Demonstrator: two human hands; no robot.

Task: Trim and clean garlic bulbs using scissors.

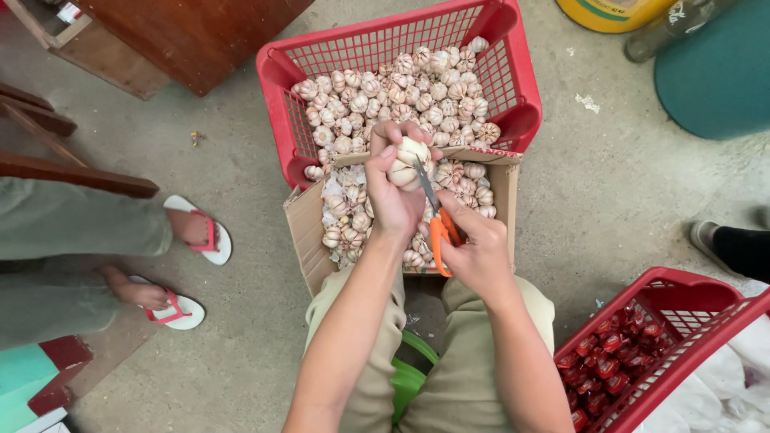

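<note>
Head view, looking straight down over my knees. My left hand [395, 192] is raised above the cardboard box [306, 232], its fingers [383, 138] wrapped closed around a single garlic bulb [407, 160], which sits upright in the grip with its pale skin showing between thumb and fingertips. My right hand [479, 252] is just beside it, lower and to the right, fingers closed on the orange handles of a pair of scissors [437, 228]. The blades point up and to the left, and their tip meets the held bulb at its lower right side.

Below both hands, the cardboard box holds a loose layer of garlic bulbs and papery skins; it rests between my knees on the concrete floor [626, 184]. Touching the far edge of the box stands a red plastic crate [513, 56], filled well up its walls with more garlic bulbs [393, 96].

At lower right, a second red crate [682, 289] holds small red wrapped packets [605, 361]. I am seated on a green stool [409, 377], visible between my legs.

At left, another person's feet in white-and-pink sandals [200, 236] rest on the floor, well apart from the box. At the right edge, a dark-socked foot [734, 244] of another person is partly in frame.
</note>
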